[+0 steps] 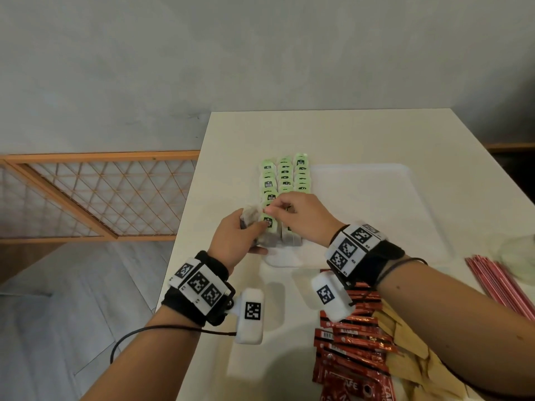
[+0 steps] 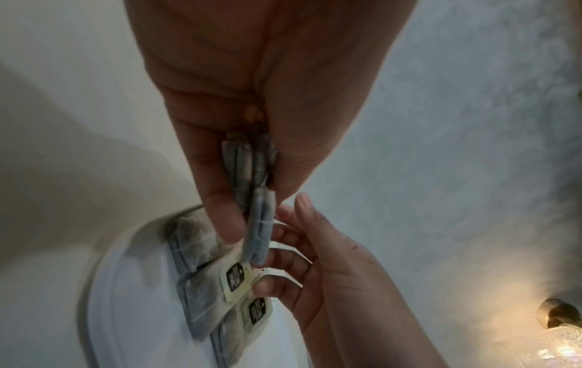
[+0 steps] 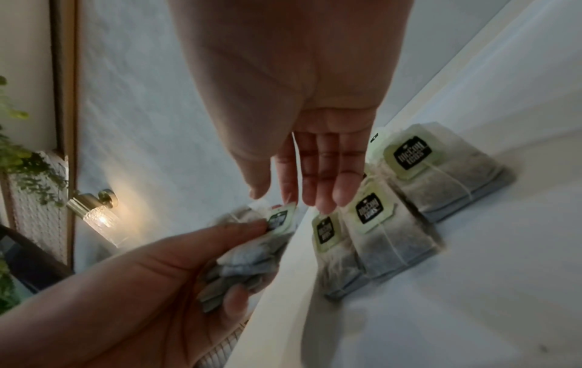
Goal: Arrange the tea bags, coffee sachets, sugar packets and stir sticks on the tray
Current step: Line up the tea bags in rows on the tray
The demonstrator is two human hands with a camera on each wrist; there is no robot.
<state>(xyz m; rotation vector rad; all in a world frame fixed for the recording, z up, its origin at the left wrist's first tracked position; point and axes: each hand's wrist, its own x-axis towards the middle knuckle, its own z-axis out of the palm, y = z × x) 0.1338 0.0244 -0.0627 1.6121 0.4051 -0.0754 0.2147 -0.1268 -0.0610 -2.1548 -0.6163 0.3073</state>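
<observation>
Three rows of tea bags point(image 1: 285, 178) with green tags lie along the left side of the white tray point(image 1: 376, 198). My left hand point(image 1: 240, 235) hovers at the tray's near left corner and grips a bunch of tea bags point(image 1: 250, 217), also seen edge-on point(image 2: 252, 174). My right hand point(image 1: 289, 215) reaches across to that bunch. Its thumb and forefinger pinch the top tea bag by its green tag point(image 3: 278, 219); the other fingers stay nearly straight. Coffee sachets point(image 1: 356, 342), brown sugar packets point(image 1: 405, 351) and red stir sticks point(image 1: 498, 285) lie on the table.
The tray's right part point(image 1: 390, 227) is bare. A blurred clear container point(image 1: 518, 256) sits at the table's right edge. The table's left edge point(image 1: 185, 256) drops to the floor beside an orange lattice gate point(image 1: 101, 195). A grey wall stands behind.
</observation>
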